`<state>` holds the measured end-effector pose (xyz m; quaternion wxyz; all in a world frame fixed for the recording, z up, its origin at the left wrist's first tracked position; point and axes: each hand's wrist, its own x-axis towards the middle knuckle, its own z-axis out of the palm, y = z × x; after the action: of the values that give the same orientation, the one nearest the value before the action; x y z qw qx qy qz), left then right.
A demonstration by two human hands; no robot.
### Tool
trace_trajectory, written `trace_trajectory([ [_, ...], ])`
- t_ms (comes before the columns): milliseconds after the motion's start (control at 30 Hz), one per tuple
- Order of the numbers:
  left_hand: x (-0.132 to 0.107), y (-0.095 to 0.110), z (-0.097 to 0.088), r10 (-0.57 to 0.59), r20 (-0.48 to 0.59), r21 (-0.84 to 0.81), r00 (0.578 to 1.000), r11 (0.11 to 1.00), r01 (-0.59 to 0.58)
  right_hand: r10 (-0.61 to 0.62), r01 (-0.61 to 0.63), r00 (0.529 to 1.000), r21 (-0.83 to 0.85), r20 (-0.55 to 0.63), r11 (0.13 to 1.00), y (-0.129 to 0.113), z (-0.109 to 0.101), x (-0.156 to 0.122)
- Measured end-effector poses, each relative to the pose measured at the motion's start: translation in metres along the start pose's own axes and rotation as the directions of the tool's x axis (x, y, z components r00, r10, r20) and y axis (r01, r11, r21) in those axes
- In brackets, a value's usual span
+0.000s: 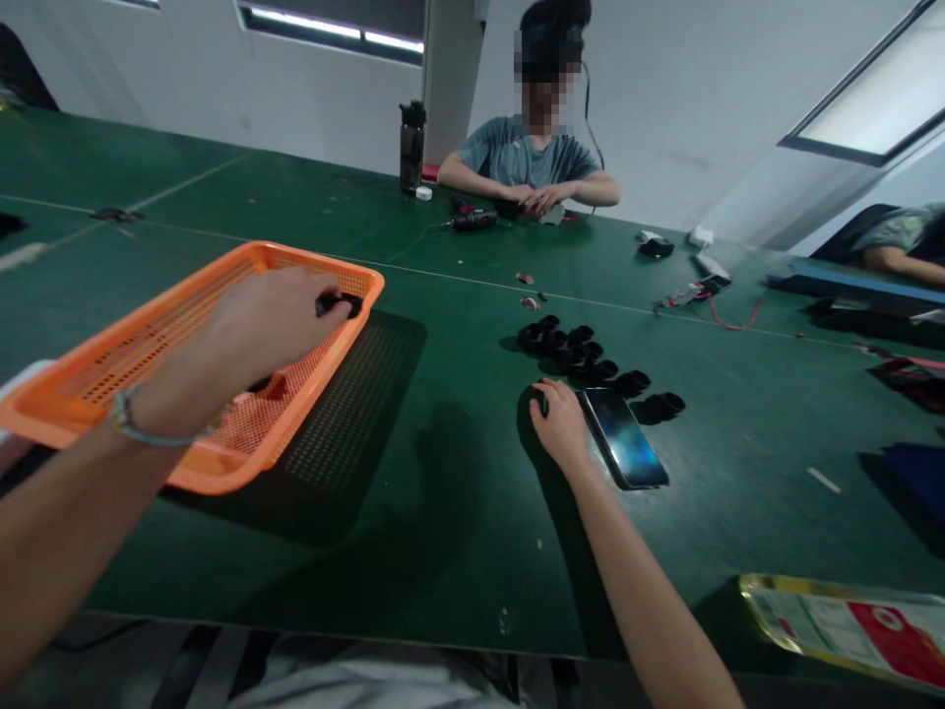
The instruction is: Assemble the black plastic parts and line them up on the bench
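My left hand (pixel 273 310) reaches over the orange basket (pixel 310 414), its fingers closed around a small black part (pixel 338 302) at the basket's far right end. Much of that part is hidden by my fingers. Farther down inside the basket lie another dark piece (pixel 258 384) and a reddish piece (pixel 275 387). My right hand (pixel 562 418) rests on the green table with thumb and forefinger apart; only a dark gap shows between them. It lies just left of a smartphone (pixel 626 438). Beyond it, several short black tube-like parts (pixel 576 353) stand in rows.
Across the table (pixel 458 512) sits a person (pixel 538 167) with hands together near a power drill (pixel 472 219). A dark bottle (pixel 411 148) and white cap (pixel 423 193) stand beside them. Wired parts (pixel 694 292) lie at right, a gold-edged packet (pixel 849 630) at front right.
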<state>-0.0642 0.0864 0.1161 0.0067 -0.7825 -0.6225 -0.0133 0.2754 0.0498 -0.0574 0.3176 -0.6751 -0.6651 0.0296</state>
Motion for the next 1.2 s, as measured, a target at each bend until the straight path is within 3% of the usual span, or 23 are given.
trace_trajectory([
  [67,-0.030,0.034,0.004,0.028,-0.105,-0.006,0.994,1.000,-0.029,-0.002,0.002,1.000,0.061,0.004,0.998,-0.010,-0.001,-0.004],
  [200,-0.064,0.086,0.048,0.245,0.003,-0.112,0.970,0.964,-0.243,-0.056,0.035,0.995,0.241,0.083,0.970,-0.042,0.003,-0.018],
  [267,-0.063,0.095,0.074,0.275,0.014,-0.108,0.961,0.956,-0.272,-0.105,-0.006,0.979,0.536,0.176,0.844,-0.061,0.008,-0.027],
  [367,-0.052,0.089,0.102,0.259,-0.013,-0.121,0.966,0.958,-0.259,-0.211,-0.015,0.938,0.638,0.277,0.770,-0.086,0.014,-0.036],
  [433,-0.045,0.080,0.112,0.266,-0.035,-0.172,0.963,0.948,-0.268,-0.242,0.035,0.927,0.577,0.286,0.816,-0.096,0.017,-0.037],
  [500,-0.039,0.071,0.118,0.220,-0.125,-0.290,0.967,0.924,-0.248,-0.259,0.076,0.923,0.525,0.284,0.848,-0.100,0.018,-0.037],
  [567,-0.035,0.065,0.124,0.143,-0.264,-0.478,0.954,0.840,-0.258,-0.269,0.095,0.921,0.508,0.281,0.856,-0.102,0.017,-0.037],
  [633,-0.030,0.062,0.131,0.065,-0.407,-0.636,0.911,0.696,-0.334,-0.262,0.087,0.927,0.528,0.267,0.845,-0.102,0.016,-0.038],
  [733,-0.026,0.067,0.142,0.051,-0.549,-0.680,0.834,0.554,-0.481,-0.226,0.070,0.952,0.576,0.205,0.814,-0.106,0.015,-0.041],
  [867,-0.029,0.078,0.154,0.077,-0.592,-0.672,0.802,0.503,-0.544,-0.239,0.079,0.956,0.638,0.168,0.766,-0.112,0.019,-0.042],
  [1033,-0.035,0.078,0.157,0.278,-0.638,-0.606,0.718,0.394,-0.691,-0.164,-0.049,0.963,0.739,0.213,0.672,-0.114,0.022,-0.041],
  [1133,-0.035,0.073,0.156,0.343,-0.595,-0.600,0.727,0.412,-0.686,-0.111,-0.078,0.974,0.754,0.198,0.653,-0.114,0.019,-0.041],
  [1200,-0.034,0.069,0.155,0.317,-0.553,-0.608,0.770,0.478,-0.634,-0.074,-0.092,0.981,0.757,0.182,0.647,-0.113,0.017,-0.042],
])
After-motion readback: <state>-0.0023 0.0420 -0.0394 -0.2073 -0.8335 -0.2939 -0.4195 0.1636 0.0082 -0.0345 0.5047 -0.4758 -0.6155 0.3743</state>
